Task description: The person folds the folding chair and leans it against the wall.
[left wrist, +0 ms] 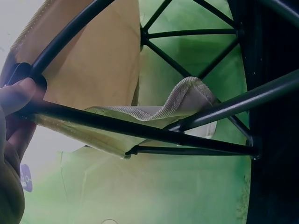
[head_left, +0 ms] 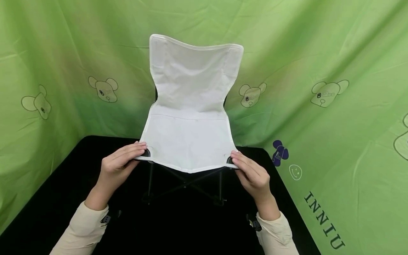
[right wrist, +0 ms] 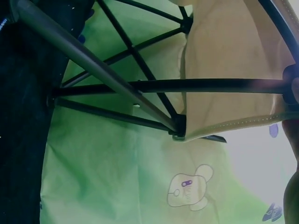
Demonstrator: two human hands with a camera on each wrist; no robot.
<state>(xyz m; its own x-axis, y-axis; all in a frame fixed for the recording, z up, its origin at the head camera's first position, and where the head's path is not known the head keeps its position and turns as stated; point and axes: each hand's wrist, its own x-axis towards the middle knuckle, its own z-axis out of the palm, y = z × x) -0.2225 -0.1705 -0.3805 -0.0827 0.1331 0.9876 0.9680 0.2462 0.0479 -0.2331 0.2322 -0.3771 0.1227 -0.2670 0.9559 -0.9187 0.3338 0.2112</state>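
Sleeves (head_left: 83,226), white chair (head_left: 191,138), black tabletop (head_left: 178,230), green drapes (head_left: 318,49) behind

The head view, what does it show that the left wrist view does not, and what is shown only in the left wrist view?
Only the head view shows the right-hand grip, the white front of the backrest and the dark INNIU lettering.

Only the left wrist view shows the seat's shaded, tan-looking underside.

Both show the left-hand grip at a front corner of the folding camp chair, its black tube frame, the black surface and the green printed curtain.
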